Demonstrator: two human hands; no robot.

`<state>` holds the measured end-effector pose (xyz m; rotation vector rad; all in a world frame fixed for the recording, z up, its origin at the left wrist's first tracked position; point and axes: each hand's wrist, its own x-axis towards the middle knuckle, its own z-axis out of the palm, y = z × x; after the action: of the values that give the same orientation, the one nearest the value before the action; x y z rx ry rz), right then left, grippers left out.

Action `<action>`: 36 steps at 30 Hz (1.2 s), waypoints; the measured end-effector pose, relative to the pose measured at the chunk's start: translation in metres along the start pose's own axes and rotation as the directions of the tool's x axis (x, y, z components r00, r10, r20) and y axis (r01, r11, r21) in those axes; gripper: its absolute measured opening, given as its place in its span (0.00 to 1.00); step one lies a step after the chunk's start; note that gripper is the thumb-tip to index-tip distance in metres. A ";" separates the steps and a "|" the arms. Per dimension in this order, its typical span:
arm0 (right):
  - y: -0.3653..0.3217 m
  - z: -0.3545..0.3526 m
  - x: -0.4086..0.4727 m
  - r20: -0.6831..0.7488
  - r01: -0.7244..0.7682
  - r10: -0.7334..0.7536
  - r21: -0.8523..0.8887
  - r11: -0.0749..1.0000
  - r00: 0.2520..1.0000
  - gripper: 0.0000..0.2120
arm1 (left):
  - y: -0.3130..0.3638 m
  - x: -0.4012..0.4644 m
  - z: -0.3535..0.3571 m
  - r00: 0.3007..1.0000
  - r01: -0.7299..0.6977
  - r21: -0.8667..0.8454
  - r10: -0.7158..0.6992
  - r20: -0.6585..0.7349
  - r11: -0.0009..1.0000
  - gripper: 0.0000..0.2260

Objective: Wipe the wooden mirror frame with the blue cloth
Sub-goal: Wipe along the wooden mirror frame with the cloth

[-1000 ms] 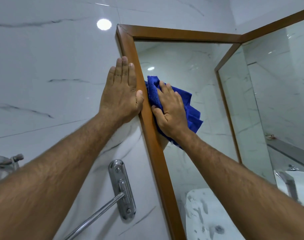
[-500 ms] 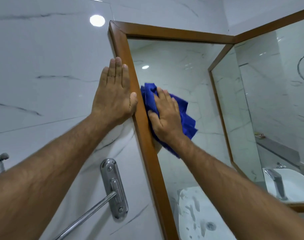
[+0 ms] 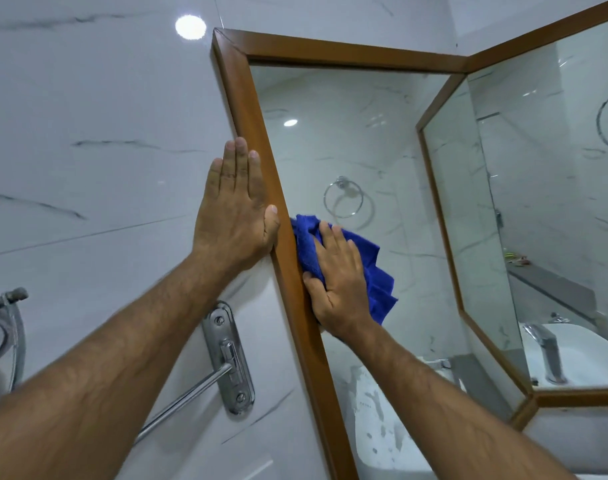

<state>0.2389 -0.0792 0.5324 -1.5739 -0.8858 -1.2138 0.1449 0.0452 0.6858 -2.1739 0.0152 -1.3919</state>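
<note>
Where the wooden mirror frame (image 3: 285, 271) runs down the marble wall (image 3: 88, 116), its left upright leans from upper left to lower right through the view, and that long axis is the line any wipe has to follow. Against its inner edge, about halfway down, sits the blue cloth (image 3: 375, 271), bunched and pressed onto the mirror glass (image 3: 347, 150) under the right hand (image 3: 340, 282). Those fingers (image 3: 333, 237) lie flat and slightly spread over the cloth, the thumb touching the wood; the frame lies just left of them, so the right hand is the nearer one for the work. On the other side of the upright, the left hand (image 3: 233, 216) rests flat on the wall, its 4 fingers held together and pointing up, its thumb against the outer face of the wood, bracing rather than gripping.

Judging from this, the lower stretch of the upright and the top rail are not yet being touched by the cloth.

Below the left hand hangs a chrome towel bar (image 3: 226, 358); a towel ring (image 3: 344, 199) shows reflected in the glass. No brand, label or writing can be read.
</note>
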 end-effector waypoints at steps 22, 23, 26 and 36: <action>-0.003 -0.003 -0.001 0.021 -0.025 0.024 0.022 0.999 0.999 0.32 | 0.015 -0.023 0.004 1.000 0.010 -0.014 -0.010 0.001 1.000 0.35; 0.000 -0.002 -0.013 0.024 -0.034 0.034 0.023 0.999 0.999 0.32 | 0.017 -0.026 0.005 1.000 0.013 -0.012 -0.013 0.004 1.000 0.35; 0.007 0.000 -0.042 0.043 -0.051 0.050 0.020 0.998 0.998 0.32 | 0.021 -0.033 0.007 0.999 0.033 -0.004 -0.033 0.017 0.999 0.35; 0.011 -0.003 -0.083 0.129 -0.119 0.115 0.026 0.993 0.985 0.33 | 0.055 -0.073 0.013 0.986 0.096 -0.023 -0.092 0.140 0.995 0.37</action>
<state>0.2270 -0.0853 0.4499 -1.6670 -0.8770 -1.0199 0.1373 0.0265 0.5955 -2.3183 -0.1204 -1.2950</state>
